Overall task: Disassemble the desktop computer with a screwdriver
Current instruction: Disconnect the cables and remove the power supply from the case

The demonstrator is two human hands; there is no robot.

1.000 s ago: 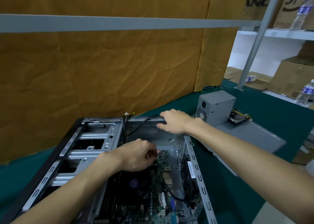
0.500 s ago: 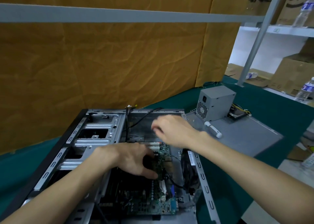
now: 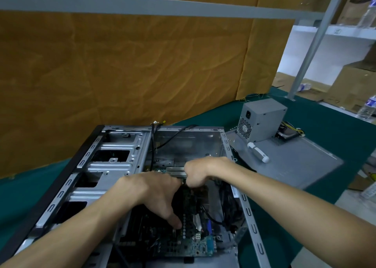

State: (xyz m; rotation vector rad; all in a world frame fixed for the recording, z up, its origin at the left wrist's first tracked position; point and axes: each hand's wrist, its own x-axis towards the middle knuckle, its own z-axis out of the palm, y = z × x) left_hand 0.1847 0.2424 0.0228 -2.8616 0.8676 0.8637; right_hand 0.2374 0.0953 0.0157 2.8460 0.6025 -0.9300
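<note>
While both hands reach into the steel case (image 3: 114,157), left hand (image 3: 154,194) spreads on the board (image 3: 191,245); right hand (image 3: 200,171) curls, grasp unclear.

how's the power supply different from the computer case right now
The power supply is a small closed grey box standing on the removed side panel; the computer case is far larger, lies open on its side and has both hands inside. The case holds the motherboard; the supply sits out. Both are grey metal.
</note>
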